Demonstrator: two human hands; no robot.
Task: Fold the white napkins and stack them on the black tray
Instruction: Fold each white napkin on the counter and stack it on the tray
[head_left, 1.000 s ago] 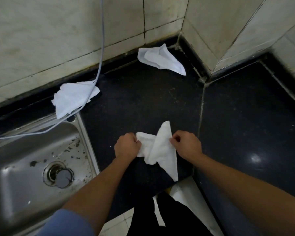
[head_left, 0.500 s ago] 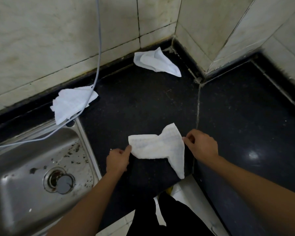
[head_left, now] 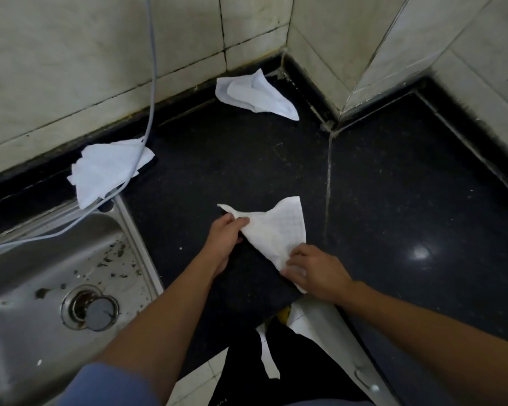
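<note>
A white napkin [head_left: 279,232] lies partly spread near the front edge of the black counter [head_left: 217,159]. My left hand [head_left: 225,238] pinches its upper left edge. My right hand [head_left: 314,271] grips its lower corner close to the counter's front edge. A second crumpled napkin [head_left: 254,95] lies at the back by the wall corner. A third napkin [head_left: 106,171] rests at the sink's back corner, under a grey cable. I cannot pick out a black tray against the dark counter.
A steel sink [head_left: 41,288] with a drain plug [head_left: 96,310] fills the left. A grey cable [head_left: 151,83] hangs down the tiled wall and runs across the sink rim. The counter continues to the right around a tiled corner [head_left: 335,106].
My left hand moved up and right along the napkin's top edge. My right hand dropped from the napkin's right side to its lower corner. The napkin now lies more spread and turned.
</note>
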